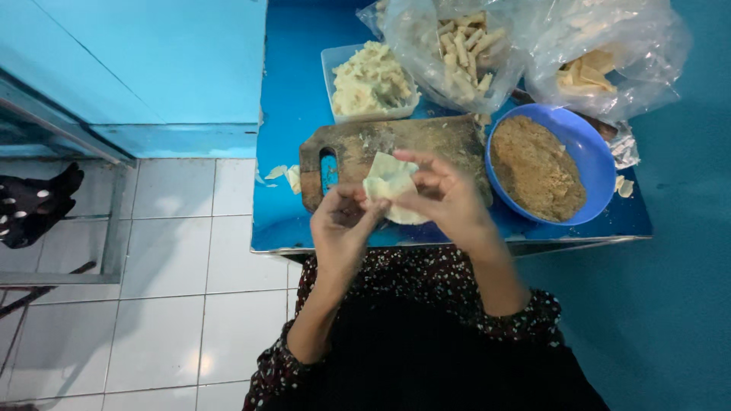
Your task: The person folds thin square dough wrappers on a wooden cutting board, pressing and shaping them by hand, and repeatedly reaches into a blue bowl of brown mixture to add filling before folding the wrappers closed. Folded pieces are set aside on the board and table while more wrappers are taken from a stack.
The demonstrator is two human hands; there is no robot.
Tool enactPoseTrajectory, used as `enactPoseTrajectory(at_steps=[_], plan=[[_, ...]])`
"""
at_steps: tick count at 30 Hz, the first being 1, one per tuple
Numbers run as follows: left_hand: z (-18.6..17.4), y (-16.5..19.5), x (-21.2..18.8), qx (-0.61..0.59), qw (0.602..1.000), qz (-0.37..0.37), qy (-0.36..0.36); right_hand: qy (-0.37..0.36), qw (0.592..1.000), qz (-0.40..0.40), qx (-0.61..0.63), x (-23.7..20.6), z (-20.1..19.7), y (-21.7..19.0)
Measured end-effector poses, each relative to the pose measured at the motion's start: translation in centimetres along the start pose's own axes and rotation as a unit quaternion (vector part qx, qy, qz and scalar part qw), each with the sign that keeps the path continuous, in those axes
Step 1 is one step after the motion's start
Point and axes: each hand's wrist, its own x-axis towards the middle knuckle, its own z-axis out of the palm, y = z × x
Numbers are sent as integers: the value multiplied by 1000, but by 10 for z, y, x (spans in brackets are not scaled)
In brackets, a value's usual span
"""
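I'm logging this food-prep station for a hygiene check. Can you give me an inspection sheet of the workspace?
Surface: blue table, scraps near its left edge.
Job's things: pale wrapper held over a wooden cutting board.
Clutter: blue bowl of brown crumbs, white tub of pale filling, plastic bags of rolls and wrappers.
Grips: left hand and right hand both pinch the wrapper.
Cables: nothing seen.
Surroundings: white tiled floor, blue wall.

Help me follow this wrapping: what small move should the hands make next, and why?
Probably fold the loose upper flap down. The pale wrapper is held above the wooden board, pinched between the left hand and right hand, and looks only partly closed.
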Motion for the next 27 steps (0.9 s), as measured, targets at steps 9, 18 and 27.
enactPoseTrajectory(at_steps=[9,18,27], plan=[[9,26,7,323,938,120,31,31,965,-21,-258,23,-6,-34],[8,4,9,611,761,218,18,84,929,-30,-358,39,-1,17],[0,-16,11,541,761,345,-100,100,815,-172,-544,58,-29,-14]])
